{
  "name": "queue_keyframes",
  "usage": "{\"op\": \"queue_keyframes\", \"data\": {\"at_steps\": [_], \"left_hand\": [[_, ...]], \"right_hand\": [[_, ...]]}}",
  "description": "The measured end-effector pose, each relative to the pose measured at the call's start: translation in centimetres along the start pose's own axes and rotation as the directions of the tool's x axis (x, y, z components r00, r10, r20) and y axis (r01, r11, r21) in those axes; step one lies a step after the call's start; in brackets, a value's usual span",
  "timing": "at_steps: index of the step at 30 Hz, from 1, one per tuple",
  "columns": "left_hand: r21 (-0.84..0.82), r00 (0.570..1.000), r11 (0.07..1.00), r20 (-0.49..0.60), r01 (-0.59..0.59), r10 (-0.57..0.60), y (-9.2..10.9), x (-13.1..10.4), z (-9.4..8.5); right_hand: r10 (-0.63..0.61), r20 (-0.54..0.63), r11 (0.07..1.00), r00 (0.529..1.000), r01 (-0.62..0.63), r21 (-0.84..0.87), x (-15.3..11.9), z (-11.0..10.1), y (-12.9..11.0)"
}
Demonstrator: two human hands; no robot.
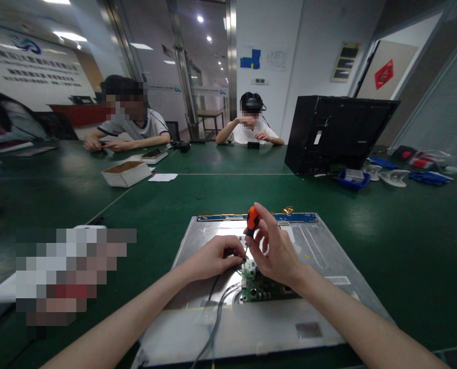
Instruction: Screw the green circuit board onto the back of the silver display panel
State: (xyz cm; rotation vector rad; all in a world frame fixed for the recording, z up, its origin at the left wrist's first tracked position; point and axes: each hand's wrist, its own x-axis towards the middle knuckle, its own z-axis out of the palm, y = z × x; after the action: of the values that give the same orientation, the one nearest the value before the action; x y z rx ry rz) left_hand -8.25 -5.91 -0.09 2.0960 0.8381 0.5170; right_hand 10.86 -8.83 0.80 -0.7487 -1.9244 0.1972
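My right hand (276,248) grips a small screwdriver (253,219) with an orange and black handle, held nearly upright. Its thin shaft points down at the upper left corner of a green circuit board (256,287). Close beside the tip, my left hand (222,255) has its thumb and fingers pinched together; what they hold, if anything, is too small to make out. The board lies on the metal back of a flat display panel (309,246). Dark cables (217,320) run from the board's left side towards me. My right hand hides part of the board.
A blue circuit strip (301,218) lines the panel's far edge. Beyond stand a black monitor (339,133), a blue tray (353,179) and an open white box (126,173). Two people sit across the green table (228,189). At the left, a blurred-out patch hides something.
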Motion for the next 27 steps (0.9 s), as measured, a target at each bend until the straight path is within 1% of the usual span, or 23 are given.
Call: {"op": "queue_keyframes", "data": {"at_steps": [3,9,15,19,27], "left_hand": [[0.0,1.0,1.0,-0.01,0.005,-0.005,-0.08,0.01,0.01],[-0.016,1.0,1.0,-0.012,-0.01,0.009,-0.07,0.03,0.04],[-0.017,1.0,1.0,-0.007,-0.004,0.004,-0.06,0.02,0.08],[0.001,1.0,1.0,0.001,-0.008,0.008,-0.13,-0.01,0.02],[0.011,1.0,1.0,-0.004,0.005,-0.005,-0.11,-0.01,0.01]], "right_hand": [[0.002,-0.011,0.999,1.0,-0.003,-0.032,-0.05,0.14,0.2],[-0.017,-0.012,0.999,1.0,0.016,-0.043,0.05,0.14,0.31],[-0.013,0.006,1.0,1.0,0.013,0.022,0.16,-0.17,-0.23],[0.0,0.014,0.999,1.0,0.0,0.034,0.04,-0.12,-0.18],[-0.013,-0.027,1.0,1.0,0.013,0.009,0.08,0.19,-0.11]]}}
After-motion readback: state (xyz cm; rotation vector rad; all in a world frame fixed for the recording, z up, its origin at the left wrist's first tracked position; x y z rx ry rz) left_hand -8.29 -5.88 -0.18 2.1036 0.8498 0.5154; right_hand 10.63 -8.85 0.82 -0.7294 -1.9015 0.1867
